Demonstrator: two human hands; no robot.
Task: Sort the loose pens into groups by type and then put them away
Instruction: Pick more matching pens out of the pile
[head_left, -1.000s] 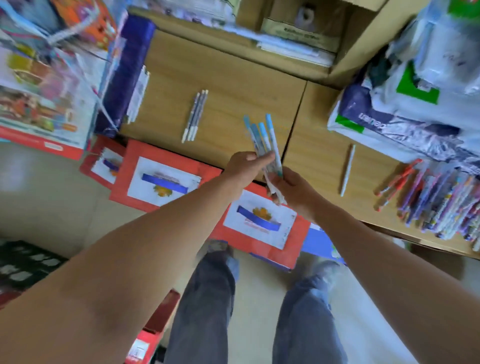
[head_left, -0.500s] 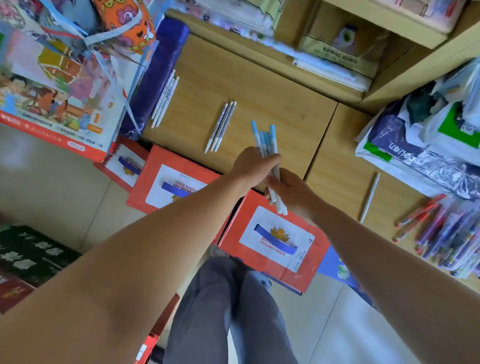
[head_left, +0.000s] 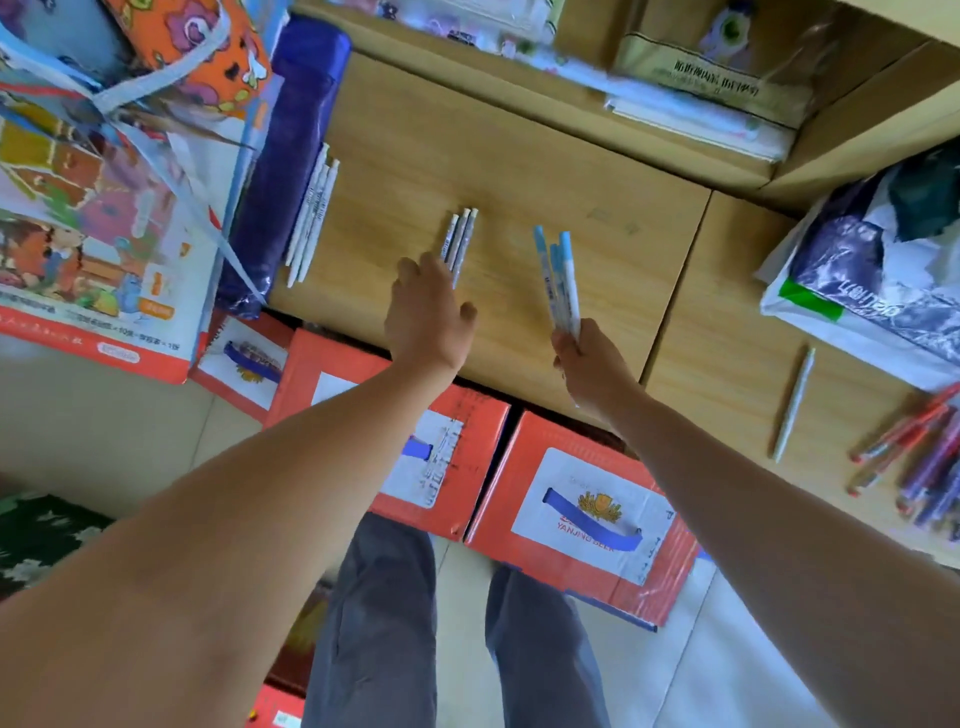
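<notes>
Blue-capped pens (head_left: 560, 280) between right fingers (head_left: 567, 349)

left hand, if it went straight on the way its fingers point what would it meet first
The left hand would first meet the three slim grey-and-white pens on the light wooden tabletop. Its fingertips seem right at their near ends, though height above them is unclear.

Three pens (head_left: 460, 241) lie on the desk (head_left: 519, 171), my left hand (head_left: 428, 317) over their near end. Left of them, four pens (head_left: 311, 223); right, the bunch (head_left: 558, 280) in my right hand (head_left: 592, 369).
</notes>
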